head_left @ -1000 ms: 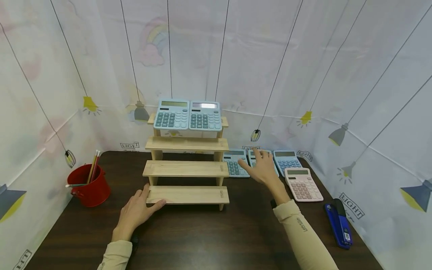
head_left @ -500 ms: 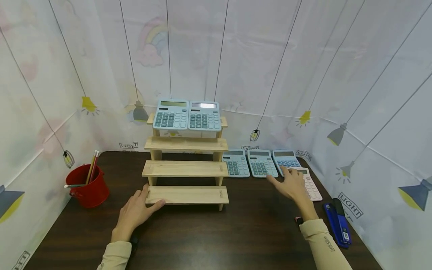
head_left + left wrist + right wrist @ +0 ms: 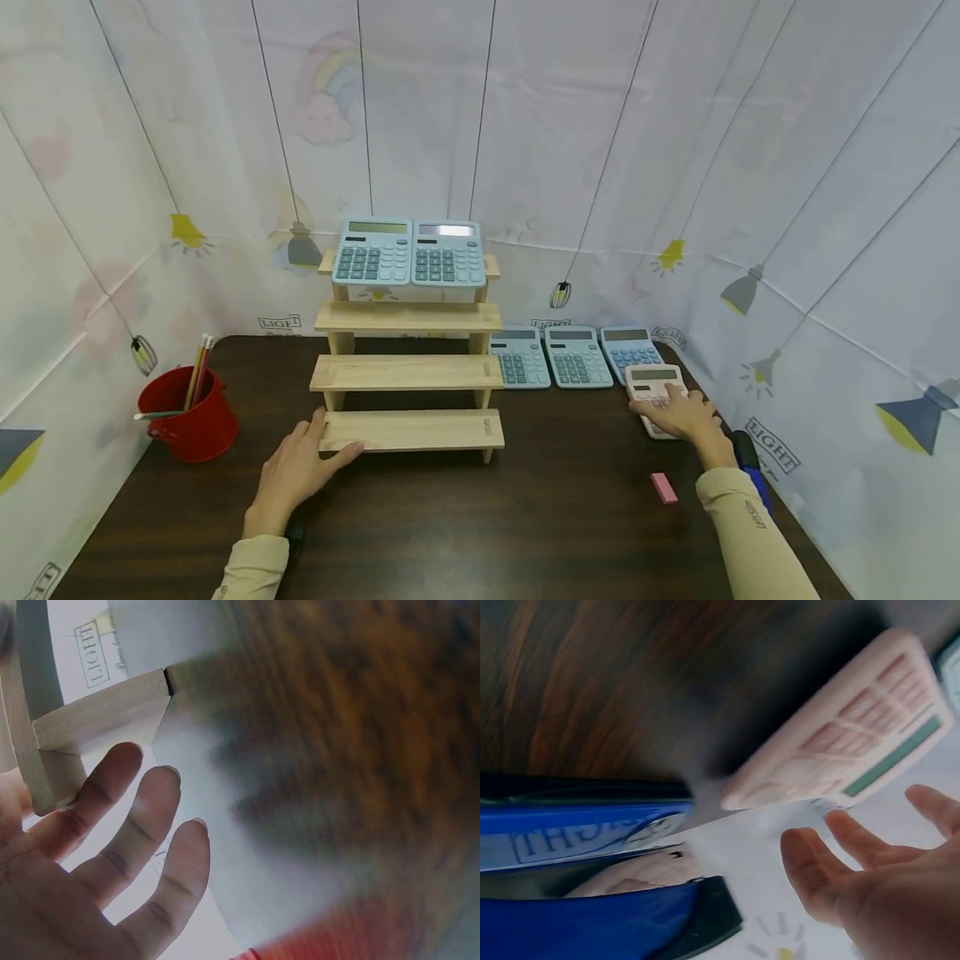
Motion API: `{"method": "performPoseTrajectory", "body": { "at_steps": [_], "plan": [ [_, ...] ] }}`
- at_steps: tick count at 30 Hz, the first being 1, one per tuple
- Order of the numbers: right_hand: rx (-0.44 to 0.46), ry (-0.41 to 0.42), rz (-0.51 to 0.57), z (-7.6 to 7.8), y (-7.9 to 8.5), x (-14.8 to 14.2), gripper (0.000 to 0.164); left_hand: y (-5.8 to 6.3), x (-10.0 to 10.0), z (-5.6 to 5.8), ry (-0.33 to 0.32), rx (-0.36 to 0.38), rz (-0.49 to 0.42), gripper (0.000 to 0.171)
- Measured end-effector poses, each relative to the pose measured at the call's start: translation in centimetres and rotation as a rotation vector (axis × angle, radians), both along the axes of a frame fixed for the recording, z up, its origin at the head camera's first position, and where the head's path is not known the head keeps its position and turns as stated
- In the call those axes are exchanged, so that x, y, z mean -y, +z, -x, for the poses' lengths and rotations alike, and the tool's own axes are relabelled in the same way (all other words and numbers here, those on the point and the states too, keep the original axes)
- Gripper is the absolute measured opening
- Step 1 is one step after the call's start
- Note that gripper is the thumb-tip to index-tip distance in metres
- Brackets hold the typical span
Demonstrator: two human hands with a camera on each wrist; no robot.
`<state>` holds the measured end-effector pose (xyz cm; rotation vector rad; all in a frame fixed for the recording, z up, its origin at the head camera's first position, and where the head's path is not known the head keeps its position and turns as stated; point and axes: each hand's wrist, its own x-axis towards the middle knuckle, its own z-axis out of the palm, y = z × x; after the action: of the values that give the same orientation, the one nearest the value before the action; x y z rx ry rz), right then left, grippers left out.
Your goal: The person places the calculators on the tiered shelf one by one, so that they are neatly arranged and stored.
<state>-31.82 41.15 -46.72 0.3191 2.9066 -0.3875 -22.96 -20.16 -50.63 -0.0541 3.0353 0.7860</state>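
My left hand [image 3: 294,468] rests at the left end of the lowest step [image 3: 412,431] of a wooden tiered stand, thumb along its front edge. In the left wrist view its fingers [image 3: 159,817] lie nearly straight beside the wood. On the right, my right hand [image 3: 684,417] is over a pink calculator [image 3: 651,377], fingers spread and loosely bent. The right wrist view shows its fingertips [image 3: 799,844] near the pink calculator's edge; contact is unclear. Two blue calculators, one left [image 3: 372,252] and one right [image 3: 448,253], stand on the top step.
Blue calculators [image 3: 577,358] line the table's back, right of the stand. A blue stapler [image 3: 752,467] is partly hidden by my right sleeve. A pink eraser [image 3: 663,488] lies nearby. A red bucket [image 3: 198,429] with pencils stands at left.
My right hand has moved right, from over the blue calculators to the pink calculator. The pink eraser has come into full view. My left hand stays at the stand.
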Motion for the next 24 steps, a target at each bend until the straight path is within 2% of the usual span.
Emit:
{"method": "performPoseTrajectory", "body": {
  "at_steps": [6, 12, 19, 24],
  "plan": [
    [0.088, -0.051, 0.056, 0.9, 0.0, -0.9, 0.121, 0.2, 0.0, 0.3, 0.001, -0.001, -0.004, 0.117],
    [0.150, -0.118, 0.068, 1.1, -0.2, -1.7, 0.125, 0.0, -0.4, 0.5, -0.006, -0.003, -0.011, 0.117],
    [0.189, -0.089, 0.052, 0.8, -1.2, -2.0, 0.126, 0.0, -0.1, 0.1, 0.003, 0.013, -0.004, 0.116],
    [0.166, -0.091, 0.045, 0.6, -1.3, -1.7, 0.131, -0.1, 0.0, 0.1, 0.003, 0.018, -0.009, 0.119]
  ]
}}
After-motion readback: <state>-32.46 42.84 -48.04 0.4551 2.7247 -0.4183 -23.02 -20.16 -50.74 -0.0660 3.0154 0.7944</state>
